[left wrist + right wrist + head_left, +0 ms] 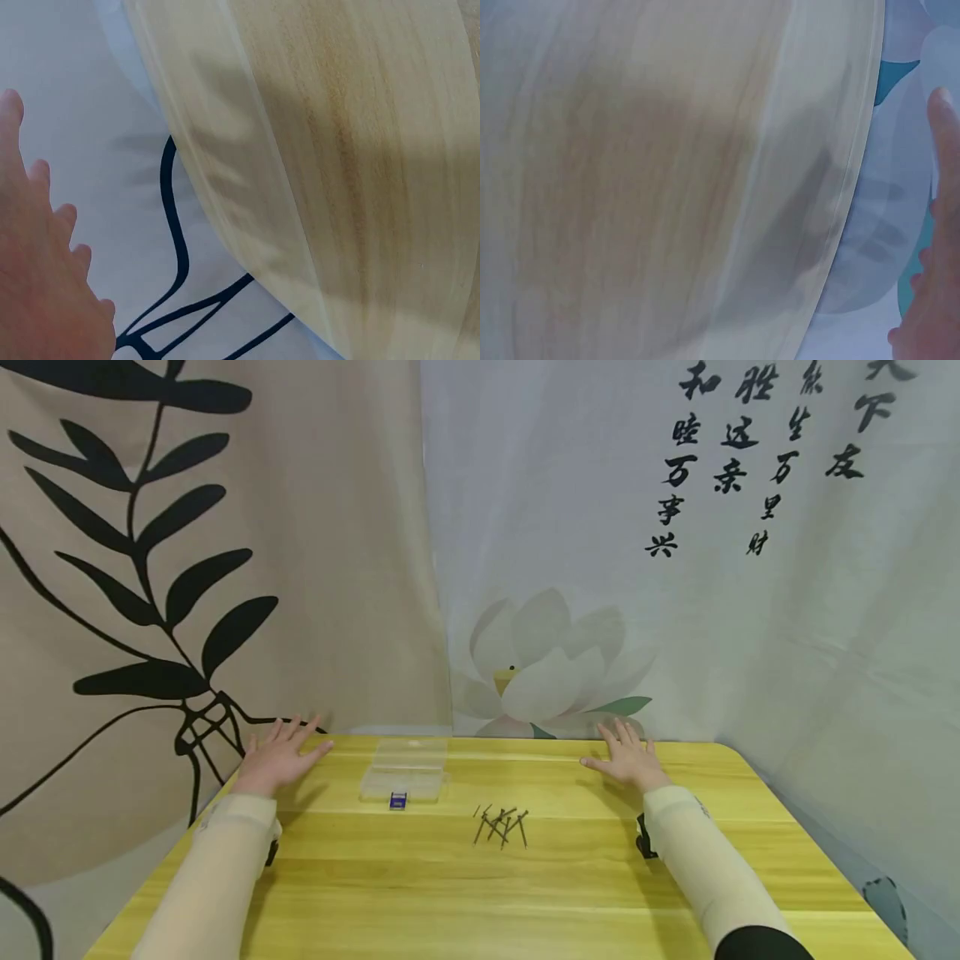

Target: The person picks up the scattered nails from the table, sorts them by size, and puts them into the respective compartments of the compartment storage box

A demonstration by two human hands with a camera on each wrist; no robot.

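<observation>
My left hand (276,762) is held out over the far left of the wooden table with its fingers spread and nothing in it. On the far right, my right hand (628,758) is likewise stretched out, fingers apart, holding nothing. Between them stands a clear plastic box (405,783) with its lid folded back and a small blue label (397,801) at its front. To the right of the box lies a loose pile of dark screws or nails (502,827). Shadows of both hands fall on the tabletop in the wrist views.
The yellow wood-grain table (420,893) ends at a far edge close to both hands. Behind it hangs a cloth backdrop (360,560) with black leaves, a lotus (555,668) and dark written characters. A dark band circles the right sleeve (720,868).
</observation>
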